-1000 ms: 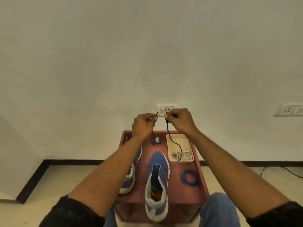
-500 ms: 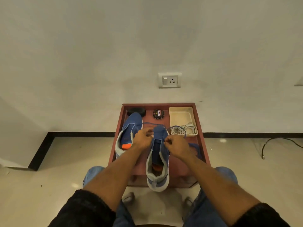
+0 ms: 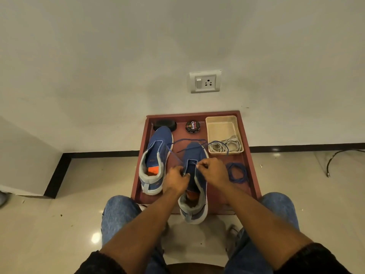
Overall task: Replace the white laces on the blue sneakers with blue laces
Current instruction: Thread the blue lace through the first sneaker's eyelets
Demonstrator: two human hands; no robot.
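Two blue sneakers lie on a reddish-brown tray table (image 3: 249, 161). The left sneaker (image 3: 156, 155) is unlaced and untouched. Over the opening of the right sneaker (image 3: 194, 153) both hands work. My left hand (image 3: 175, 179) grips the shoe's left eyelet edge. My right hand (image 3: 214, 172) pinches the tip of a blue lace (image 3: 189, 141) at the right eyelet edge. That lace loops loosely over the toe toward the basket. A second blue lace (image 3: 237, 173) lies coiled to the right of the shoe. White laces (image 3: 227, 146) sit in a cream basket (image 3: 223, 125).
A round shoe-polish tin (image 3: 192, 126) and a black brush (image 3: 165, 124) stand at the table's back edge. A wall socket (image 3: 205, 82) is above. My knees in jeans flank the table. A cable (image 3: 339, 155) lies on the floor to the right.
Both hands came down from in front of the wall, where they held the lace ends up, to the right sneaker's eyelets. The view tilted downward.
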